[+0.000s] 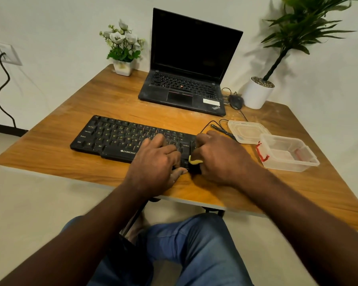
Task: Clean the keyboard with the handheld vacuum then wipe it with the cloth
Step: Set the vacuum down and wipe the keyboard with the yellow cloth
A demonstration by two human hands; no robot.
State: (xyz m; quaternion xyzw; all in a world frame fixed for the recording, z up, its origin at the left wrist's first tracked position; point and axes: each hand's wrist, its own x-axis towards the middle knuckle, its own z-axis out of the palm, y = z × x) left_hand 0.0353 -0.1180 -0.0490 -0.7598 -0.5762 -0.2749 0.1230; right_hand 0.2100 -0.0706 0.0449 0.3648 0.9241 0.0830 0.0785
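Keyboard: a black keyboard [116, 137] lies slantwise across the middle of the frame on the wooden counter [50, 151]. Its right end is hidden under both hands.
Left grip: the left grip [157, 159] rests on the keys right of centre, released, with fingers laid across the keys and the thumb at the keyboard's front edge.
Right grip: the right grip [221, 157] is clenched around a small black tool [195, 164] with a yellow part, held over the keyboard's right end. Too little shows to tell what the tool is.
Right of frame: a clear plastic box [287, 153] with red clasps, its lid [248, 131] lying just beside it.
Upper centre: an open laptop [190, 65] with a dark screen and a black mouse [236, 101] at its right.
Upper corners: a small flower pot [123, 48] at left and a leafy plant in a white pot [256, 93] at right.
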